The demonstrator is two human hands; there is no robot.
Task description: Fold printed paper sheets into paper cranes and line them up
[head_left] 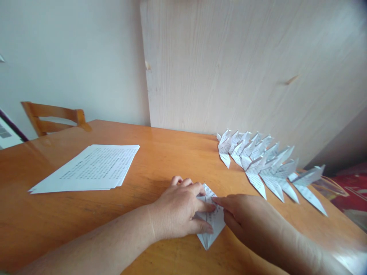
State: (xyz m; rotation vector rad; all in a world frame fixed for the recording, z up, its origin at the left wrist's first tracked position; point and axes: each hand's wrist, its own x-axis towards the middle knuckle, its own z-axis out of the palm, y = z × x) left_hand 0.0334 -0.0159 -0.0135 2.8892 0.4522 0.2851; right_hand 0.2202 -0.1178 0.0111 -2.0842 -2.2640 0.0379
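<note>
A small sheet of printed paper (218,220), folded into a pointed diamond, lies on the wooden table in front of me. My left hand (183,208) rests on its left part, with fingers spread and the thumb and index finger pressing it down. From the right, my right hand (243,214) touches the paper's upper right edge with its index fingertip. Its other fingers are curled together beside that edge, and their tips are partly hidden. Part of the paper is covered by both hands.
Several folded paper pieces (269,168) stand in rows at the back right of the wooden table (160,152). A stack of printed sheets (91,168) lies at the left. Behind are a wooden chair (54,112) and a pale wood panel (218,65); something red (351,183) shows at far right.
</note>
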